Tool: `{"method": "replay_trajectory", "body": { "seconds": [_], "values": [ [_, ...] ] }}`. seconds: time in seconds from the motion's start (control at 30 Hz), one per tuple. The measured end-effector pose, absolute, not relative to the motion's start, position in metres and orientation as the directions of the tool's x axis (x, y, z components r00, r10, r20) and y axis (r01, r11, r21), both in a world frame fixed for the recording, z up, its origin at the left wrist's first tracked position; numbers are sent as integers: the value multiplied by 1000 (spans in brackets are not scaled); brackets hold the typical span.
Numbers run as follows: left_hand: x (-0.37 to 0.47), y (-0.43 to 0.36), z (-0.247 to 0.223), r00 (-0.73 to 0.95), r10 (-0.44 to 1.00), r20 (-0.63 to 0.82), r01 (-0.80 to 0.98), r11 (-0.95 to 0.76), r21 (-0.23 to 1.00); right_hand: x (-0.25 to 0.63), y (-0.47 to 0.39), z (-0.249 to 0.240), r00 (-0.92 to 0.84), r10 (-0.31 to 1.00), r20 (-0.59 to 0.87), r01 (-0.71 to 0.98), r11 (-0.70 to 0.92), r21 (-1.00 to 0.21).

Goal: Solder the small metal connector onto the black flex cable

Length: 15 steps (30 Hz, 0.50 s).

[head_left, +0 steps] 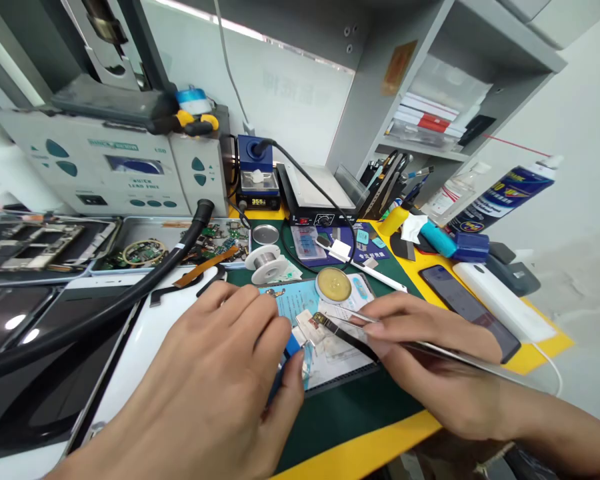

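Note:
My left hand (225, 373) is closed around a blue object (293, 345), mostly hidden by the fingers, at the lower middle. In my right hand (420, 347) are metal tweezers (460, 358), pinched between thumb and fingers, their tips pointing left. Beside the tips lies a black flex cable (350, 338) with a small gold-coloured end, above a white and light-blue sheet (300, 298). Small pale parts in clear plastic (336, 348) are on the sheet between my hands. A round tin of yellowish paste (333, 285) stands just behind the tweezer tips.
A solder spool (267, 265) stands behind my left hand. A black hose (180, 257) crosses the left side over phone parts. Farther back are a grey rework station (115, 170) and a soldering unit (256, 173). On the right lie a dark phone (467, 310) and bottles.

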<state>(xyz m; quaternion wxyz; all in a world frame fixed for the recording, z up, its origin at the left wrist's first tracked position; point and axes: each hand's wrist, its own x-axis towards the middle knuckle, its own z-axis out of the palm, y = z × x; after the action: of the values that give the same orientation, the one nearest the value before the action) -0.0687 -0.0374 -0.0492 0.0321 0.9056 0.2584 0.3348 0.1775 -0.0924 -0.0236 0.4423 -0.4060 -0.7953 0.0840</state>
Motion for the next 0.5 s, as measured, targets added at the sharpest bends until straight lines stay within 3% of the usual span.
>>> {"method": "replay_trajectory", "body": {
  "seconds": [0.3,0.4,0.5],
  "values": [
    [-73,-37,-52,615,499,611,489,-849,202,180,-90,-31,-116,740,662,390,647,-655],
    [-71,-41,-49,546,462,698,449,-866,222,181,-91,-32,-116,753,647,362,639,-679],
    [-66,-43,-48,491,356,795,410,-900,149,180,-93,-32,-83,806,586,324,578,-749]
  ]
}}
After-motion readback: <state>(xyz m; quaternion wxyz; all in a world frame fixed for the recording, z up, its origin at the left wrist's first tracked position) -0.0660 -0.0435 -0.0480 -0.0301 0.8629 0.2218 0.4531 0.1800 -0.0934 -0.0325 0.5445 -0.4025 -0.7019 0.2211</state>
